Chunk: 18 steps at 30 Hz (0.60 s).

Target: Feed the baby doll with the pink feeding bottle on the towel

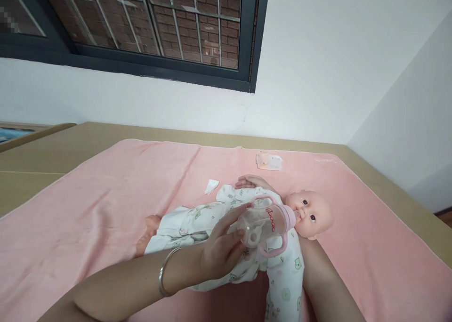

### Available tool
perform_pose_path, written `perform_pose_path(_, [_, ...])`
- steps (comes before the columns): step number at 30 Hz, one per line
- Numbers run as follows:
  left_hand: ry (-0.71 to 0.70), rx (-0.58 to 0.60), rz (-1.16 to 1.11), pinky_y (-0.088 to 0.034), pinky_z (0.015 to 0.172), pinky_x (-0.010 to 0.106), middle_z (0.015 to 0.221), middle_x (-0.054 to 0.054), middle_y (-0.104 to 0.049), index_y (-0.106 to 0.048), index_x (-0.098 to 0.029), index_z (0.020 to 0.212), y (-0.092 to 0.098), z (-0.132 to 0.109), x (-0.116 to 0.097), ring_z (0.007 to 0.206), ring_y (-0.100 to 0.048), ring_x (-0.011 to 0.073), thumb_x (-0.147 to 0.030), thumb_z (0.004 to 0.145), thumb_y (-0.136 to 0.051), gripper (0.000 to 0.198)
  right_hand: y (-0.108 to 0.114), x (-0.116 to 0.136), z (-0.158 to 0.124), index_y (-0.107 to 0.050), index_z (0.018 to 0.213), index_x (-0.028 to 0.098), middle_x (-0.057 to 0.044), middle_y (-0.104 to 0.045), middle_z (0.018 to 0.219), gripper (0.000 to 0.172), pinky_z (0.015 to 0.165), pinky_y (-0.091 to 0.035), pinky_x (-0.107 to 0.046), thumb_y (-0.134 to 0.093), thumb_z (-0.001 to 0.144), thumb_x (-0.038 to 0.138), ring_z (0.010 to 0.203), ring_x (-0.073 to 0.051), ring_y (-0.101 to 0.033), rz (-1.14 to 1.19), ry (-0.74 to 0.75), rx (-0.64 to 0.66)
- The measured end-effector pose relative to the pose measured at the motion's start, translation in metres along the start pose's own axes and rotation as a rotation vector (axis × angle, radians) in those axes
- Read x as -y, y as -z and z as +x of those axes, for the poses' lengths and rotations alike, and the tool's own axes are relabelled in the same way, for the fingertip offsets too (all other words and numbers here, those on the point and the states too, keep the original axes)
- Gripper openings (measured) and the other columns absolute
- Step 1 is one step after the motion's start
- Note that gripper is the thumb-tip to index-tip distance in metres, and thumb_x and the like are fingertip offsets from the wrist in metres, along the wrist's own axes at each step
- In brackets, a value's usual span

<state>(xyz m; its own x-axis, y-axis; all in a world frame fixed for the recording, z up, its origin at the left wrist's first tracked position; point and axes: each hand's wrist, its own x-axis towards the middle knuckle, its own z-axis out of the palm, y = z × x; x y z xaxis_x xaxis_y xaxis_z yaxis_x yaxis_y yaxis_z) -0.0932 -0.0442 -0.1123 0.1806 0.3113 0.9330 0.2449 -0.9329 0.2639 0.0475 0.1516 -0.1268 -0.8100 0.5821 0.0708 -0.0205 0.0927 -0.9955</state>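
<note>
Bottle held by curled left hand at mouth of doll, propped on right arm; right hand loosely open.

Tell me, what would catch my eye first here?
The baby doll in patterned white clothes stands out first, over the pink blanket at lower centre. The left hand holds a clear bottle with pink handles at the doll's mouth; the right hand shows on the doll's far side. Above, a dark-framed, barred window fills much of the upper left.

White doll outfit (green animal prints), pink-trimmed clear bottle, pink mat.
</note>
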Motion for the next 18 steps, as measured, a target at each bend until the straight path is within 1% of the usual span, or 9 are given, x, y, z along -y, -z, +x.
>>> perform_pose_path(2, [-0.002,-0.005,-0.029,-0.054,0.113,0.047,0.164,0.011,-0.036,-0.043,-0.024,0.150,-0.001,0.000,0.000,0.146,-0.047,0.0291,-0.008,0.101,-0.050,0.051,0.006,-0.009,0.003,-0.048,0.126,0.005,-0.019,-0.063,0.130,0.040,0.108,-0.047,-0.034,-0.036,0.088,0.009,0.115,-0.011,-0.066,0.164,-0.016,0.068])
perform_pose_path(3, [0.003,-0.008,-0.047,-0.054,0.114,0.046,0.164,0.010,-0.036,-0.044,-0.024,0.148,-0.002,0.000,0.000,0.146,-0.047,0.0282,-0.007,0.101,-0.049,0.050,0.008,-0.012,0.003,-0.048,0.126,0.006,-0.019,-0.062,0.131,0.040,0.110,-0.046,-0.034,-0.038,0.087,0.009,0.117,-0.011,-0.065,0.210,-0.018,0.080])
perform_pose_path(7, [0.033,-0.026,-0.112,-0.056,0.110,0.047,0.162,0.012,-0.039,-0.048,-0.023,0.140,-0.005,-0.003,0.000,0.147,-0.046,0.0280,-0.006,0.102,-0.047,0.042,0.011,-0.012,0.006,-0.055,0.118,0.013,-0.011,-0.067,0.123,0.033,0.109,-0.046,-0.031,-0.042,0.088,0.015,0.116,-0.012,-0.065,0.230,-0.091,0.081])
perform_pose_path(10, [0.045,-0.015,-0.081,-0.057,0.108,0.053,0.161,0.014,-0.040,-0.055,-0.021,0.128,-0.004,-0.007,0.001,0.144,-0.049,0.0320,-0.008,0.101,-0.049,0.031,0.006,-0.006,0.006,-0.057,0.112,0.016,-0.008,-0.069,0.114,0.030,0.106,-0.048,-0.031,-0.040,0.088,0.016,0.110,-0.012,-0.067,0.249,-0.129,0.049])
perform_pose_path(12, [0.044,0.013,-0.039,-0.057,0.106,0.057,0.161,0.016,-0.038,-0.056,-0.019,0.124,-0.002,-0.009,0.001,0.144,-0.049,0.0352,-0.007,0.099,-0.050,0.028,0.001,0.000,0.002,-0.058,0.108,0.017,-0.008,-0.070,0.110,0.028,0.104,-0.050,-0.031,-0.040,0.087,0.015,0.106,-0.012,-0.068,0.253,-0.134,0.009])
perform_pose_path(13, [0.034,0.031,-0.022,-0.057,0.106,0.058,0.162,0.018,-0.037,-0.056,-0.018,0.124,-0.001,-0.009,0.001,0.144,-0.048,0.0362,-0.007,0.099,-0.049,0.029,-0.002,0.003,0.000,-0.059,0.106,0.017,-0.008,-0.071,0.109,0.026,0.103,-0.050,-0.031,-0.042,0.086,0.016,0.104,-0.013,-0.068,0.258,-0.126,-0.017])
perform_pose_path(15, [0.005,0.060,0.001,-0.055,0.108,0.058,0.163,0.019,-0.034,-0.054,-0.017,0.126,0.001,-0.009,0.001,0.146,-0.044,0.0360,-0.005,0.099,-0.046,0.030,-0.008,0.009,-0.008,-0.062,0.107,0.019,-0.009,-0.071,0.112,0.026,0.105,-0.050,-0.033,-0.048,0.086,0.021,0.107,-0.015,-0.068,0.263,-0.049,-0.077])
perform_pose_path(17, [-0.012,0.081,0.021,-0.054,0.111,0.057,0.165,0.018,-0.030,-0.053,-0.016,0.127,0.001,-0.008,0.000,0.148,-0.042,0.0343,-0.003,0.098,-0.044,0.034,-0.013,0.016,-0.016,-0.064,0.107,0.021,-0.008,-0.070,0.113,0.027,0.106,-0.051,-0.035,-0.057,0.081,0.025,0.109,-0.017,-0.067,0.258,0.028,-0.092])
perform_pose_path(18, [-0.010,0.087,0.029,-0.053,0.112,0.055,0.166,0.018,-0.029,-0.053,-0.015,0.128,0.001,-0.008,0.000,0.149,-0.041,0.0336,-0.002,0.097,-0.044,0.035,-0.016,0.018,-0.020,-0.064,0.105,0.022,-0.008,-0.070,0.111,0.027,0.105,-0.051,-0.036,-0.060,0.078,0.026,0.108,-0.018,-0.067,0.253,0.042,-0.090])
